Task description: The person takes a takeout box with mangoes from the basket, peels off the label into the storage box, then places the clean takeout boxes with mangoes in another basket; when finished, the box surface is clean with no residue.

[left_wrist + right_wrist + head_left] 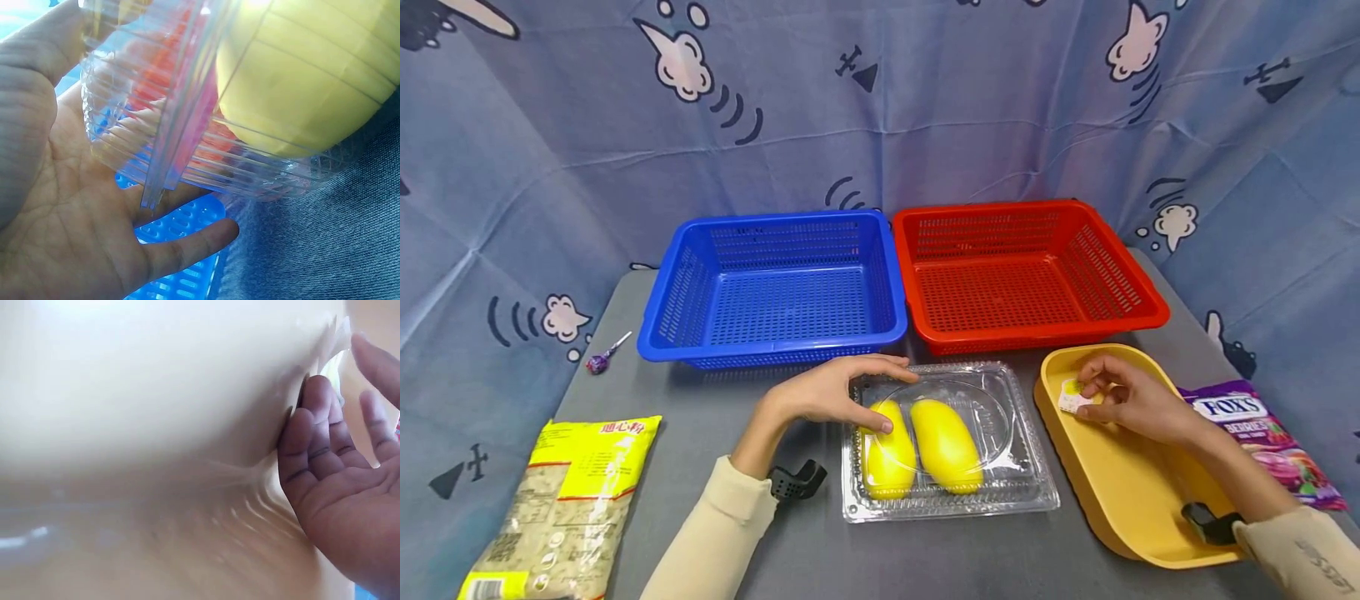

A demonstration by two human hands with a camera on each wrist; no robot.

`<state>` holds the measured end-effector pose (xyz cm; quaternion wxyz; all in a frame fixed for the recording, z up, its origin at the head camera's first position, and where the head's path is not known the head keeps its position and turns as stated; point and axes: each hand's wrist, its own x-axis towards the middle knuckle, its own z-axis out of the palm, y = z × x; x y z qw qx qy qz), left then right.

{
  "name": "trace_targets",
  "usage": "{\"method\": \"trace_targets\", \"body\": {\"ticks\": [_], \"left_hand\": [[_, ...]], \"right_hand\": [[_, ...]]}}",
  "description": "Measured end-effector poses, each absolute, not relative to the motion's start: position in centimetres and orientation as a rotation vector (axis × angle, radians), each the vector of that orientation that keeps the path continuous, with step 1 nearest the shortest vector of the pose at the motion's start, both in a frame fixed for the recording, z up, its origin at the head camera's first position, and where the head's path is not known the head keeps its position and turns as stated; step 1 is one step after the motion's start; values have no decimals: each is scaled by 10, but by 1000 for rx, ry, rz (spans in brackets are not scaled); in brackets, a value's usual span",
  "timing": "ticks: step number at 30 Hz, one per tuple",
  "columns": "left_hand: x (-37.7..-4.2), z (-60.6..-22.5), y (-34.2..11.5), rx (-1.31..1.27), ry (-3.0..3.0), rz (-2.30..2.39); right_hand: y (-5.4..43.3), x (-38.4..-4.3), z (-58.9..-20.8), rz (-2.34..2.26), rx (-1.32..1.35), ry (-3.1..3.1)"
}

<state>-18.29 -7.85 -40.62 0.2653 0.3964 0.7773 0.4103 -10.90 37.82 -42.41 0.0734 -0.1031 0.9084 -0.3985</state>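
A clear plastic box (1000, 492) with two yellow mangoes (946, 442) inside lies mid-table. My left hand (831, 392) spreads over its left side, thumb and fingers apart. In the left wrist view, the box's ridged edge (165, 144) stands between thumb and fingers, off the palm. My right hand (1138, 400) reaches into a yellow bin (1150, 500) and pinches a small white-and-yellow packet (1072, 397) near the bin's far left wall. In the right wrist view the fingertips are close to that wall, and the packet is mostly hidden behind the fingers.
Behind stand a blue basket (775, 342) and a red basket (1037, 333), side by side. A lollipop (598, 362) and a yellow bag of noodles (565, 500) lie at left. A purple Fox's candy bag (1277, 442) lies right of the bin.
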Motion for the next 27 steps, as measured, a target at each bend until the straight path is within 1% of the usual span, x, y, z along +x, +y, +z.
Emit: {"method": "trace_targets", "body": {"ticks": [3, 10, 17, 27], "left_hand": [[-183, -406, -78, 1071, 2098, 1104], [-183, -406, -79, 1064, 2107, 1096], [-183, -406, -79, 1069, 2100, 1099], [-183, -405, -80, 1100, 2102, 1089]], "right_hand": [[378, -108, -425, -1154, -294, 2742], [376, -111, -435, -1001, -408, 2841], [377, -111, -430, -952, -255, 2816], [378, -111, -423, -884, -142, 2768]]}}
